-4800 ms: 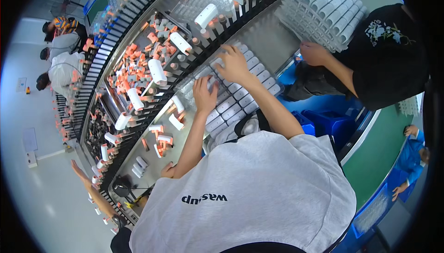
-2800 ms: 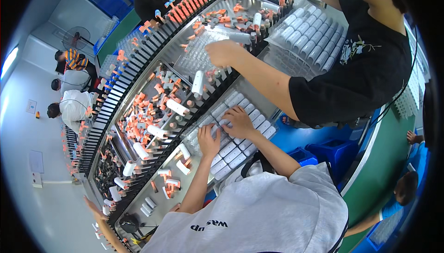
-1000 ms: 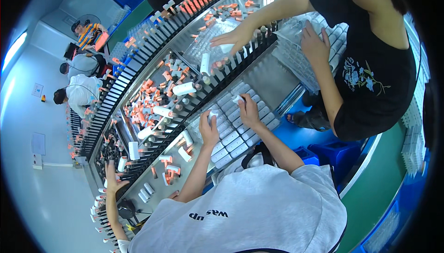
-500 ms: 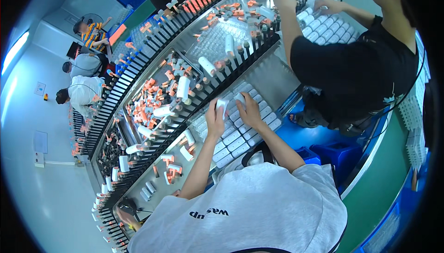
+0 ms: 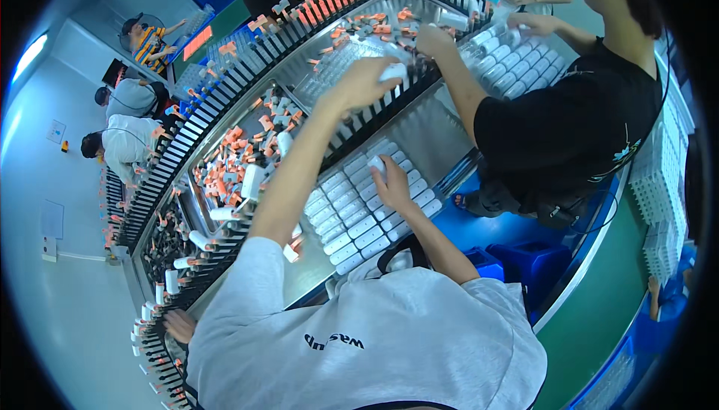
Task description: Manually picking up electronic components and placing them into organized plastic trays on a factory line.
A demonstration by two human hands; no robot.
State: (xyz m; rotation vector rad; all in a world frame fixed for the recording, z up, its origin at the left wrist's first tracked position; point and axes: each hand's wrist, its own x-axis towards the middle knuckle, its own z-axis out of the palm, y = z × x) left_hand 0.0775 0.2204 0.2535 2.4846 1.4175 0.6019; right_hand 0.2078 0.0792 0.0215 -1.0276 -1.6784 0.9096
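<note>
My left hand (image 5: 358,84) is stretched far out over the black-toothed conveyor rail (image 5: 352,129) and grips a small white cylinder (image 5: 393,73). My right hand (image 5: 392,183) rests on the tray of white cylinders (image 5: 352,226) in front of me, its fingers pinching one white piece (image 5: 377,164) at the tray's far rows. The tray holds several neat rows of such pieces.
A co-worker in a black shirt (image 5: 569,118) stands at right, one hand (image 5: 434,39) on the rail close to my left hand, beside another tray (image 5: 509,58). The metal trough (image 5: 247,163) carries orange and white parts. Other people sit at far left. Blue bins (image 5: 539,260) lie below.
My left hand has left the tray and reached up and right to the conveyor, now holding a white cylinder. My right hand stays on the tray. The co-worker's arm moved toward the rail.
</note>
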